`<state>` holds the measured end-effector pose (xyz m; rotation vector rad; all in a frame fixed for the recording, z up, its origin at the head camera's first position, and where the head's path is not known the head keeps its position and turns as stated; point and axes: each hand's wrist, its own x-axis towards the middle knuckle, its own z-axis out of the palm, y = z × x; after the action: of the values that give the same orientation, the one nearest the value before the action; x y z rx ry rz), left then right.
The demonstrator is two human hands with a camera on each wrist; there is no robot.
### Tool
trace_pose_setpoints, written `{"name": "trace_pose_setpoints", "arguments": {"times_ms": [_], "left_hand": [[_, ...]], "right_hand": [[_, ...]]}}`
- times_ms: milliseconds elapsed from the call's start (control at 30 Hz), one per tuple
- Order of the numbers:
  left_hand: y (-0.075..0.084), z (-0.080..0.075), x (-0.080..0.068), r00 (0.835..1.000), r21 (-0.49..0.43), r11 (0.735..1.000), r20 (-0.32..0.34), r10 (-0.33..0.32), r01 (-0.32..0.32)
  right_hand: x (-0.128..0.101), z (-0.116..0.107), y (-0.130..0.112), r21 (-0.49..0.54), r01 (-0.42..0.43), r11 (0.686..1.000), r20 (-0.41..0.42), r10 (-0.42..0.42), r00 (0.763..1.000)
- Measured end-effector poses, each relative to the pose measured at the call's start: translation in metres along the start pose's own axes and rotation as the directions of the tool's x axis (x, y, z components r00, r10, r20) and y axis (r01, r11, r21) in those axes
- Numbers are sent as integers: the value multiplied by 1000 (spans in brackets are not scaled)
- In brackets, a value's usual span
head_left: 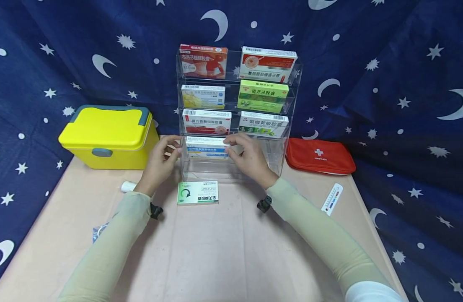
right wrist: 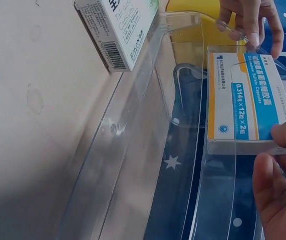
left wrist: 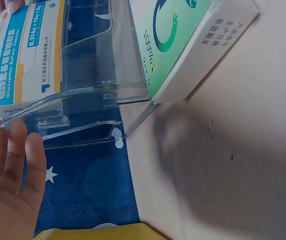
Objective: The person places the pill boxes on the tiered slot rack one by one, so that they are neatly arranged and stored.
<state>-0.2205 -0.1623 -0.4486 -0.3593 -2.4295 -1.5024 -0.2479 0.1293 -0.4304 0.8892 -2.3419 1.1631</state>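
Observation:
A white, blue and orange medicine box (head_left: pixel 207 148) sits in the lowest tier of a clear plastic display rack (head_left: pixel 216 170), on its left side. My right hand (head_left: pixel 250 157) pinches the right end of this box, its thumb on the printed front in the right wrist view. At the rack's left side edge, my left hand (head_left: pixel 161 159) grips the clear panel between thumb and fingers (left wrist: pixel 35 155). A green and white medicine box (head_left: pixel 198 193) lies on the table just in front of the rack.
Several medicine boxes fill the upper tiers, among them a green box (head_left: pixel 263 96). A yellow case (head_left: pixel 107 134) stands left, near a small white cylinder (head_left: pixel 128 186). To the right lie a red first aid pouch (head_left: pixel 319 156) and a white thermometer card (head_left: pixel 332 199). Starry cloth (head_left: pixel 367 84) hangs behind.

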Motion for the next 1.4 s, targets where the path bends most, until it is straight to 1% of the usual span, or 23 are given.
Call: {"name": "trace_pose_setpoints", "arguments": {"times_ms": [100,200,267,333,400,467,500,533,567,633,700,733,767,800,867,1033,1133,1267,1300,1333,1400], "left_hand": [[-1,0,0,1000,-5,1000,-3,2,-2],[-1,0,-1,1000,-10,1000,-5,10,-10],[-1,0,-1,1000,-8,1000,-3,14,-14],[-2,-1,-1,1000,-10,1000,0,20,-20],[-1,-1,-1,1000,-12,1000,0,18,-18],[-1,-2,-1,1000,-15,1000,0,14,-14],[0,-2,0,1000,-18,1000,0,14,-14],[0,-2,0,1000,-17,1000,-1,12,-12],[0,-2,0,1000,-15,1000,-2,12,-12],[-1,-1,0,1000,-10,1000,1,14,-14],[0,-1,1,1000,-8,1000,4,19,-19],[0,-1,1,1000,-8,1000,5,20,-20],[0,-1,1,1000,-10,1000,5,20,-20],[0,-1,1,1000,-14,1000,5,17,-17],[1,-1,0,1000,-17,1000,5,11,-11],[0,-1,-1,1000,-13,1000,5,-3,3],[0,-1,0,1000,-15,1000,5,0,0],[0,-1,-1,1000,-17,1000,-2,5,-5],[0,-1,-1,1000,-16,1000,-4,4,-4],[0,0,-1,1000,-14,1000,-5,2,-2],[0,1,-1,1000,-13,1000,-6,6,-6]], "right_hand": [[-2,-1,-2,-6,-19,1000,-16,19,1000],[-6,-1,-6,1,-44,999,-59,44,997],[-12,0,-8,19,-36,999,-91,38,995],[-20,3,-12,43,-9,999,-91,13,996],[-31,8,-16,48,32,998,-41,-30,999],[-43,15,-19,36,63,997,81,-65,995],[-49,19,-21,16,73,997,156,-74,985],[-54,23,-22,-10,81,997,235,-76,969],[-60,28,-23,-44,94,995,314,-75,947],[-70,36,-25,-114,113,987,452,-50,891],[-78,42,-27,-183,141,973,542,-19,840],[-80,45,-28,-209,153,966,570,-7,822],[-83,47,-29,-230,163,960,588,3,809],[-85,49,-30,-243,166,956,598,13,802],[-88,51,-32,-255,166,953,601,21,799],[-95,52,-40,-256,141,956,587,38,808],[-100,51,-45,-255,141,957,590,39,806],[-105,47,-51,-224,133,965,593,27,805],[-106,46,-52,-210,112,971,586,34,810],[-107,45,-52,-197,82,977,570,46,821],[-108,44,-49,-168,-12,986,508,97,856]]}}
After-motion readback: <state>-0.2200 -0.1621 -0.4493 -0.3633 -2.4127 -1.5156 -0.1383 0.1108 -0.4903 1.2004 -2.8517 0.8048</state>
